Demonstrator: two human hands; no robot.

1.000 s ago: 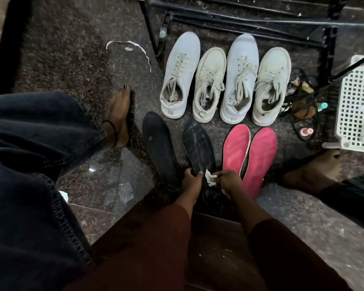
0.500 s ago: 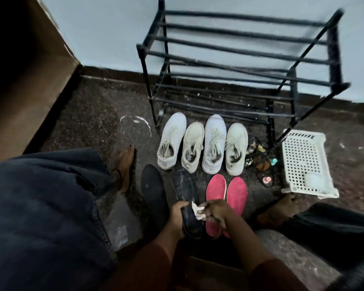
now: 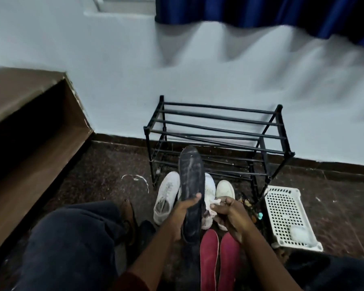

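Grips black insole [image 3: 192, 185] in left hand [image 3: 184, 211], toe end up; pinches white cloth [image 3: 215, 201] in right hand [image 3: 229, 213] just beside it; above red insoles [image 3: 208, 257], white sneakers [image 3: 166, 196].

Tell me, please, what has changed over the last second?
The left hand has lifted the black insole off the floor, toe end up. The right hand still pinches the white cloth beside it. The red insoles and white shoes lie where they were.

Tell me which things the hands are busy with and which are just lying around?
In use: black insole in the left hand, white cloth in the right hand.
Lying about: red insoles, white shoes, rack, basket.
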